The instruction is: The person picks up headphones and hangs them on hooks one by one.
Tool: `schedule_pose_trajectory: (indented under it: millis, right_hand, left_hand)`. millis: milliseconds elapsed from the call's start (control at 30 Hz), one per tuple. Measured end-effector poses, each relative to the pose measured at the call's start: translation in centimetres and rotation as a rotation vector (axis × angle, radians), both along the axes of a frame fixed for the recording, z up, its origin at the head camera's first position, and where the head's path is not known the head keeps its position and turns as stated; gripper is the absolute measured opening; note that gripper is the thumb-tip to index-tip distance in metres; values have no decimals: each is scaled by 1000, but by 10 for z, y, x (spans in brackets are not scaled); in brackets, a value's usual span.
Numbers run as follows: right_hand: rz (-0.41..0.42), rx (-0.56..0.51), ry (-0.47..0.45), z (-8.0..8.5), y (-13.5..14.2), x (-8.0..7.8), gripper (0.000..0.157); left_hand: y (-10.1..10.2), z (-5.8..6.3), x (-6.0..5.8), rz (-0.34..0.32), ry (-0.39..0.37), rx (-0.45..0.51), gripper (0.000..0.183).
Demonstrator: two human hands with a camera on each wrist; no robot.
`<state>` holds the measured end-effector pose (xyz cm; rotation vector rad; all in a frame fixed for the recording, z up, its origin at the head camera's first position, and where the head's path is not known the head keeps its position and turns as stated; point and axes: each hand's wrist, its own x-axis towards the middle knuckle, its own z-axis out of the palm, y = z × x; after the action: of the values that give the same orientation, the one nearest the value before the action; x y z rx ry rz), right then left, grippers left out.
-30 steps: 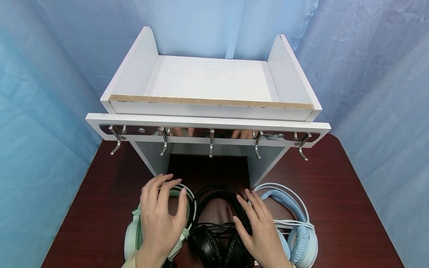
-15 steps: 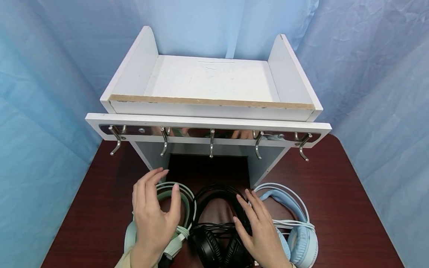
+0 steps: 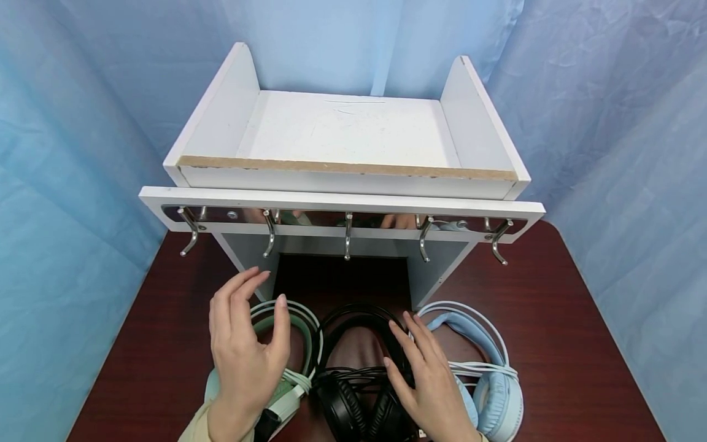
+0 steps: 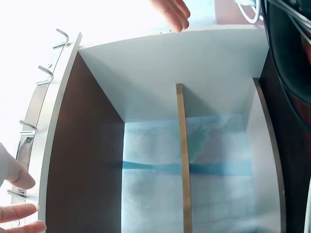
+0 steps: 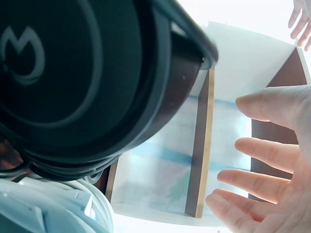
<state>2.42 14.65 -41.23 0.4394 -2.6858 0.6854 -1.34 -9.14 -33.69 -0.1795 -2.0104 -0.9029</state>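
Green headphones [image 3: 288, 402]: lying by the left hand [image 3: 245, 356], right of its parted fingers. Black headphones [image 3: 341, 405]: lying by the right hand [image 3: 428, 383], left of its parted fingers.

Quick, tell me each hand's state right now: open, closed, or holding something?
Left hand: open, above the green headphones, holding nothing.
Right hand: open, near the black headphones, holding nothing.

I saw a large, round black headphone cup with a pale logo [image 5: 87, 92] filling the upper left, pale-blue headphones [image 5: 53, 208] at lower left. My right hand [image 5: 291, 182] reached fingers inward from the right edge, before a white, box-shaped shelf unit [image 5: 243, 53]; the left hand [image 5: 303, 19] showed upper right.
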Motion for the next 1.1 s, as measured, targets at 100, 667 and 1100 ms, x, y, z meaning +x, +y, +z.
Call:
schedule_pose_trajectory:
  millis: [100, 667, 1100]
  right_hand:
    - [3, -2, 2, 0, 0, 0, 67]
    - [7, -4, -6, 1, 0, 1, 67]
    - [2, -1, -14, -1, 0, 2, 66]
  left_hand:
    - [-2, 3, -2, 7, 30, 12, 37]
    - [-8, 15, -10, 13, 102, 20, 50]
    - [-19, 24, -13, 25, 62, 9, 59]
